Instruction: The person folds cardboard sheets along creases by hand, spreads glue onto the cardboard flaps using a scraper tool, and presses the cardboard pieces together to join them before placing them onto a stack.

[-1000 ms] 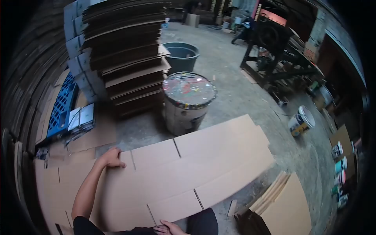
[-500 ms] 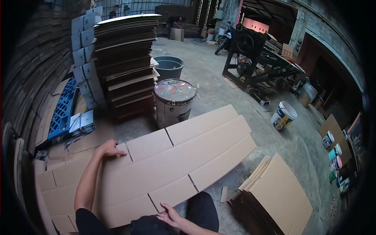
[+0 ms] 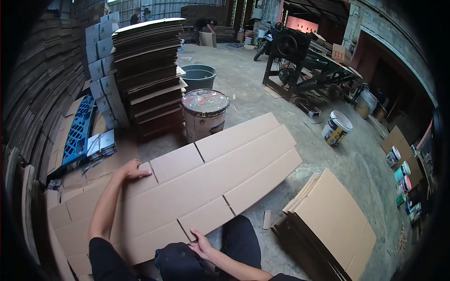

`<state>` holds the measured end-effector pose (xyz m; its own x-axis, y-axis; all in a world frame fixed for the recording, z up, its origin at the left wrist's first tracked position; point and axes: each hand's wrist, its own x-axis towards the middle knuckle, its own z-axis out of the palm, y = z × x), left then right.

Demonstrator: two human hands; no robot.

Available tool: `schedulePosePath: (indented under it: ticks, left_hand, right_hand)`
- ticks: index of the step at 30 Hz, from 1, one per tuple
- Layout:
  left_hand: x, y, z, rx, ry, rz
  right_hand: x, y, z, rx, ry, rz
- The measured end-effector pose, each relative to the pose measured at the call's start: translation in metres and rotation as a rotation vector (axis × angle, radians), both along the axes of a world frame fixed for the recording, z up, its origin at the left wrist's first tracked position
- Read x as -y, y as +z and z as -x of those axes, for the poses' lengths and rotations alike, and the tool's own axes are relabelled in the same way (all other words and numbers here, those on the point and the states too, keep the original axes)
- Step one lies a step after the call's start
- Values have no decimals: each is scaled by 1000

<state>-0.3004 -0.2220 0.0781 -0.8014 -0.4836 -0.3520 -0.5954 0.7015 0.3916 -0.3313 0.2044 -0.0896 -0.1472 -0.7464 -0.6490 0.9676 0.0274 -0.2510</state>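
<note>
Left hand (image 3: 133,170) and right hand (image 3: 201,244), its forearm (image 3: 236,267) visible unlike 1 second ago, grasp opposite edges of a long, flat brown cardboard sheet (image 3: 187,192) across the lap (image 3: 180,262); beyond stands a paint-spattered round drum (image 3: 199,122).

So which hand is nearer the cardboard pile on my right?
Right. Right hand: on the near edge of the sheet, left of the pile. Left hand: farther, on the sheet's far edge.

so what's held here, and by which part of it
A slotted cardboard sheet: the left hand holds its far long edge, the right hand its near long edge.
</note>
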Motion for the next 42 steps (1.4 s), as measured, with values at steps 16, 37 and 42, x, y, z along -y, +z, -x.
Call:
schedulePosePath:
  ticks: [16,37,42]
  left_hand:
    - [-1,-60,11,125,125,76]
    - [-12,-47,14,217,139,125]
    - [-13,-28,2,182,104,157]
  right_hand:
    - [3,12,-16,-231,-37,-301]
    - [11,17,-22,-254,-95,-322]
    - [4,-17,-22,-196,-117,-261]
